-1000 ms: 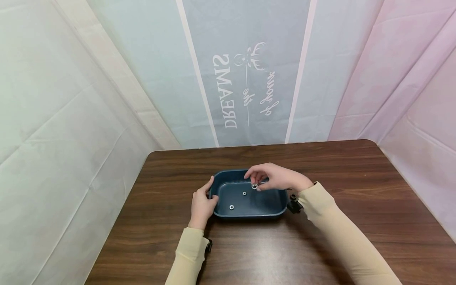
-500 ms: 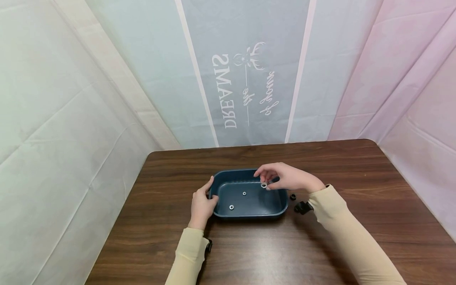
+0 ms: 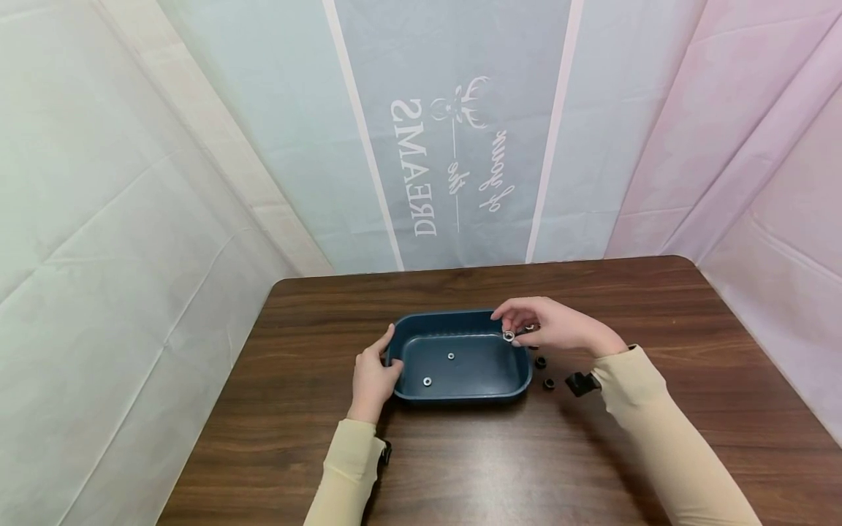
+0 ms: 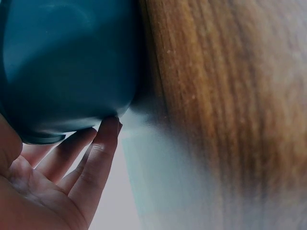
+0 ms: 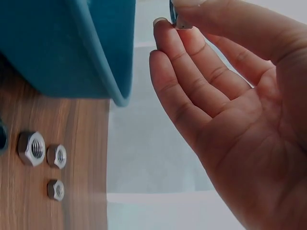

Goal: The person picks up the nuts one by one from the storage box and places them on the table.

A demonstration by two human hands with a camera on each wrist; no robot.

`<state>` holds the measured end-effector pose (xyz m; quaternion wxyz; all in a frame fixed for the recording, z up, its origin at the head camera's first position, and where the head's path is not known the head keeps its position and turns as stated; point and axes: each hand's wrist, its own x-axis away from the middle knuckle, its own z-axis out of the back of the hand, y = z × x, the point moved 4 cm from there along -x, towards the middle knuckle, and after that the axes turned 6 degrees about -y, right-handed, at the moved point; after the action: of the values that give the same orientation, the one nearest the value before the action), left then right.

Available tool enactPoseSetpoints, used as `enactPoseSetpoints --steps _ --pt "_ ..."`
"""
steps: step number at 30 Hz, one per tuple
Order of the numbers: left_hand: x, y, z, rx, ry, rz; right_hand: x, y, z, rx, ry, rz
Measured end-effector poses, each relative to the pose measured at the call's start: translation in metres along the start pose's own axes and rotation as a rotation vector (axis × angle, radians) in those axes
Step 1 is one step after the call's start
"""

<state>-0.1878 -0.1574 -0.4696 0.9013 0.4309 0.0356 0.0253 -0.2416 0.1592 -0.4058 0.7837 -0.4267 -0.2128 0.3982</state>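
A dark blue rectangular tray [image 3: 460, 398] stands on the wooden table. My left hand [image 3: 373, 380] grips its left end, thumb inside the wall and fingers outside; the left wrist view shows those fingers [image 4: 93, 165] against the outer wall. Between thumb and fingertips my right hand [image 3: 555, 325] pinches a silver hex nut [image 3: 509, 336], held over the tray's far right corner. That nut [image 5: 182, 23] shows only partly in the right wrist view, the thumb covering much of it. Inside the tray lie a small nut [image 3: 451, 356] and a larger nut [image 3: 427, 381].
Several nuts lie on the table right of the tray, among them a large nut [image 5: 32, 148] and two smaller nuts, one [image 5: 56, 156] beside it. Two dark-looking nuts, one [image 3: 541, 362] nearest the tray, show in the head view. Patterned cloth [image 3: 473, 219] hangs behind the table [image 3: 460, 467].
My right hand has moved rightward with the pinched nut, from over the tray's middle to its right end, uncovering nuts on the table. The left hand and tray have stayed put.
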Motion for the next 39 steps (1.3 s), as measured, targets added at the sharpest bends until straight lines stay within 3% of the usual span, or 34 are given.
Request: enactPoseSetpoints --steps 16,30,39 --pt "0.000 -0.002 -0.002 0.006 -0.007 0.003 0.031 0.020 0.015 -0.031 0.064 -0.038" --pt "0.000 0.000 0.000 0.010 -0.002 0.005 0.055 0.041 0.019 -0.041 0.131 -0.020" --pt "0.000 0.000 0.000 0.015 -0.003 0.005 0.065 0.055 0.020 -0.061 0.157 -0.053"
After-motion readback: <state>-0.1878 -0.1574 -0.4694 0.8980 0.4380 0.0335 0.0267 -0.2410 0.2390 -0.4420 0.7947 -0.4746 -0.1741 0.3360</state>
